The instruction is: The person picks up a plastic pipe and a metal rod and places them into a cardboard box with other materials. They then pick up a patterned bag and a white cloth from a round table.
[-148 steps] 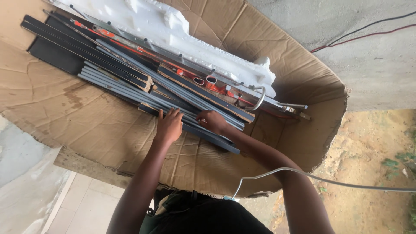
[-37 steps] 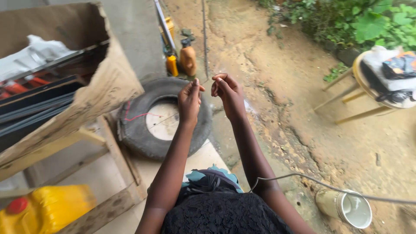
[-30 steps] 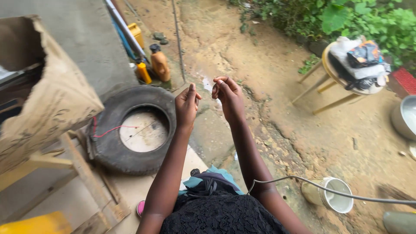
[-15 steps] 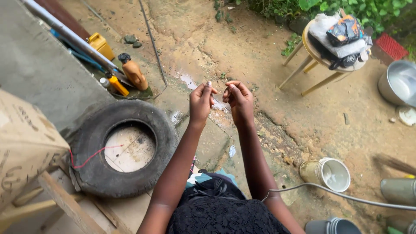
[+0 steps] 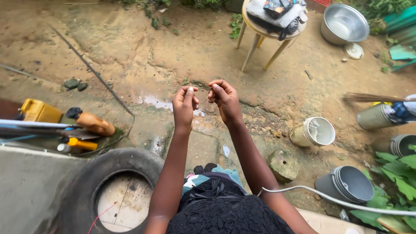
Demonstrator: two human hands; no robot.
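My left hand [image 5: 184,104] and right hand [image 5: 223,97] hang close together, fingers curled, pinching. Whatever they pinch is too small to tell. A puddle [image 5: 157,102] lies beyond them.

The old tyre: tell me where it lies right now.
In the head view the tyre lies flat at lower left, beside the person's left arm, below the yellow jerrycan.

Bare arms, no sleeves; black lace top [image 5: 229,216]; teal-and-purple cloth [image 5: 212,177] at waist.

1 head-worn camera looks steeply down, close over raised forearms, toward the dirt ground [image 5: 143,56]
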